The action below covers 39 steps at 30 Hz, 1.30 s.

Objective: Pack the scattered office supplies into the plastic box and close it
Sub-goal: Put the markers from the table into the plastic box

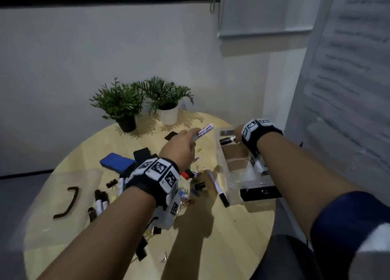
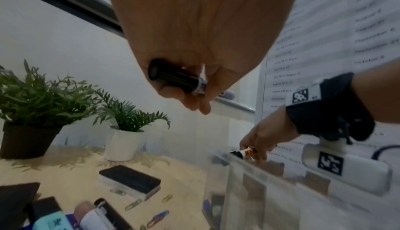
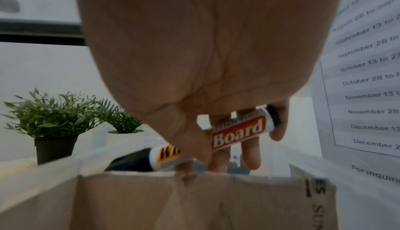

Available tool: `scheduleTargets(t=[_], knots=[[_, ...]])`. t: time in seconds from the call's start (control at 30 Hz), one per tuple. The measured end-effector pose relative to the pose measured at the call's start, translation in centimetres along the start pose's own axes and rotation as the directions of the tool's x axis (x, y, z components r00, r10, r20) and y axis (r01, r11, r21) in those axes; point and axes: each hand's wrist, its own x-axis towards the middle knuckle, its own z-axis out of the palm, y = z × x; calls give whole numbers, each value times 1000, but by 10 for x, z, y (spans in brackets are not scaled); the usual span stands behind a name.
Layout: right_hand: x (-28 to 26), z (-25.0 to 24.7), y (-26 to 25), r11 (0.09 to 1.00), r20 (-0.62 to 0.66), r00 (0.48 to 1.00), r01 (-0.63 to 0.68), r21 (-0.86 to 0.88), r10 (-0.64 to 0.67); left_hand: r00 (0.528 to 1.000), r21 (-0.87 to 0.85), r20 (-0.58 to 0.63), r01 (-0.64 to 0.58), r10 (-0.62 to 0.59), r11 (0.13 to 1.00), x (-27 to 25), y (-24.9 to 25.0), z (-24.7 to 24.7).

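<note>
My left hand point(image 1: 188, 141) grips a white marker point(image 1: 203, 131) with a black cap point(image 2: 173, 77), held in the air above the table just left of the box. The clear plastic box point(image 1: 219, 153) lies along the table's right side, with cardboard dividers point(image 3: 194, 199) inside. My right hand point(image 1: 238, 134) pinches an orange-labelled whiteboard marker point(image 3: 238, 133) over the box's far compartment. Another marker point(image 1: 218, 187) lies against the box's left wall. Several black markers point(image 1: 100, 199), a blue eraser point(image 1: 117, 162), a black eraser point(image 2: 129, 180) and paper clips point(image 2: 134, 204) are scattered on the table.
Two potted plants point(image 1: 126, 106) stand at the round table's point(image 1: 200, 248) far edge. A clear lid with a curved black handle point(image 1: 67, 201) lies at the left. A printed sheet point(image 1: 348, 79) hangs close on the right. The box's near end carries a black latch point(image 1: 260, 193).
</note>
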Motion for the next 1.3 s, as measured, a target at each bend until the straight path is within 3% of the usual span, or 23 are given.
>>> scheduleTargets(t=[0.17, 0.27, 0.33, 0.43, 0.53, 0.63, 0.73, 0.9, 1.0, 1.1, 1.13, 1.17, 1.2, 1.27, 1.3], knots=[[-22, -3, 7, 988, -122, 992, 48, 146, -30, 998, 60, 55, 36, -40, 998, 8, -2, 28], [-61, 2, 21, 986, -230, 971, -23, 163, 61, 1000, -13, -31, -1, 1, 1000, 37, 9, 34], [-94, 22, 29, 979, -198, 973, -80, 186, 117, 996, 26, -54, -76, 78, 997, 60, 24, 41], [-125, 65, 29, 967, -127, 976, -146, 208, 175, 980, 185, 38, -199, 195, 963, 87, 47, 57], [-126, 88, 29, 969, -178, 967, -148, 198, 184, 962, 267, 126, -266, 241, 926, 105, 62, 77], [-123, 96, 31, 975, -261, 948, -138, 177, 182, 942, 216, 271, -258, 196, 942, 115, 64, 93], [-121, 98, 33, 978, -279, 945, -126, 169, 170, 915, 162, 394, -167, 92, 973, 110, 67, 93], [-124, 93, 28, 974, -268, 946, -135, 181, 181, 985, -133, 141, -77, 96, 988, 49, 48, 65], [-137, 86, 0, 981, -448, 893, 50, 189, 41, 995, -236, 98, 18, 5, 972, -23, 10, 53], [-149, 93, -52, 903, -668, 714, 404, 145, -212, 975, -202, 122, 207, -185, 957, -92, -38, 51], [-149, 98, -70, 869, -653, 710, 469, 157, -265, 959, -174, 116, 274, -257, 946, -111, -57, 52], [-148, 105, -85, 856, -604, 744, 481, 189, -286, 938, -150, 101, 343, -331, 927, -128, -75, 51], [-141, 114, -96, 872, -515, 815, 431, 234, -265, 913, -123, 73, 408, -402, 905, -143, -93, 49], [-126, 131, -106, 953, -266, 958, 177, 248, -108, 848, -20, 4, 530, -530, 848, -166, -125, 40], [-119, 142, -107, 982, -179, 984, 57, 179, -25, 808, 36, -22, 590, -589, 807, -175, -139, 35]])
